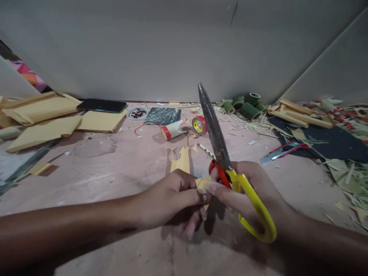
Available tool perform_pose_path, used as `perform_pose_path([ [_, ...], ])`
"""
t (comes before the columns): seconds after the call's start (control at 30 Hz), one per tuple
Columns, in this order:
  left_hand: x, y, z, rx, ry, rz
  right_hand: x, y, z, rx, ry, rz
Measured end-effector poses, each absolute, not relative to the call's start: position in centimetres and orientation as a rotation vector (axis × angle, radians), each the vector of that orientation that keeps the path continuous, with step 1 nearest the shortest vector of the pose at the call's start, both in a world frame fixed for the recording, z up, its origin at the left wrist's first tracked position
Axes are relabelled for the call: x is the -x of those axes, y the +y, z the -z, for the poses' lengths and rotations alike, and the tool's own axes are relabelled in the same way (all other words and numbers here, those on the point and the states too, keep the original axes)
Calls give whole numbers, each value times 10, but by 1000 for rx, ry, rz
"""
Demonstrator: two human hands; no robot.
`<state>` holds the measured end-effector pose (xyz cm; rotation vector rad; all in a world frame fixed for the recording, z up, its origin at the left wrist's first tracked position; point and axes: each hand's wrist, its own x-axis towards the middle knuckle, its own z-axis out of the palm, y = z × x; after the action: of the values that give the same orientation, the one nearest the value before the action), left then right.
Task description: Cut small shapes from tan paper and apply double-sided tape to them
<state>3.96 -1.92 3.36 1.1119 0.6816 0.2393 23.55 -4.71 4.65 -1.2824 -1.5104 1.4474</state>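
My left hand (184, 193) pinches a small piece of tan paper (203, 183) between thumb and fingers, low in the middle of the view. A curved line shows on the paper. My right hand (244, 191) holds scissors (217, 140) with one yellow and one red handle, their closed blades pointing up and away. The right thumb and fingertips also touch the paper's edge. Just beyond my hands lies a cut strip of tan paper (181, 159) with a jagged far end. A white tube with a red band (172, 130) rests on its side farther back.
A roll of red tape (199, 125), a dotted pencil (206, 150) and a dish of dark bits (137, 113) lie ahead. At left are folded tan paper (43, 130) and a phone (102, 105). A box cutter (277, 152), green bamboo pieces (249, 111) and shavings lie right.
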Motion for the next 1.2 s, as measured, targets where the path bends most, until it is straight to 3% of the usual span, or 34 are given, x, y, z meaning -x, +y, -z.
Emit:
perform_pose_path([
  [0.27, -43, -38, -26, -975, 762, -444, -231, -52, -48, 1278, -1441, -1334],
  [0.5, -40, -36, -33, -1238, 814, -541, -232, -50, -45, 1300, -1531, -1279],
  [0.9, -33, -25, -53, -1333, 1027, -851, -247, -48, -69, 1160, -1712, -1581],
  [1.03, -31, -30, -50, -1358, 985, -855, -248, -52, -74, 1367, -1844, -1430],
  [1.2, -30, -32, -54, -1376, 993, -861, -247, -50, -76, 1283, -1925, -1412],
])
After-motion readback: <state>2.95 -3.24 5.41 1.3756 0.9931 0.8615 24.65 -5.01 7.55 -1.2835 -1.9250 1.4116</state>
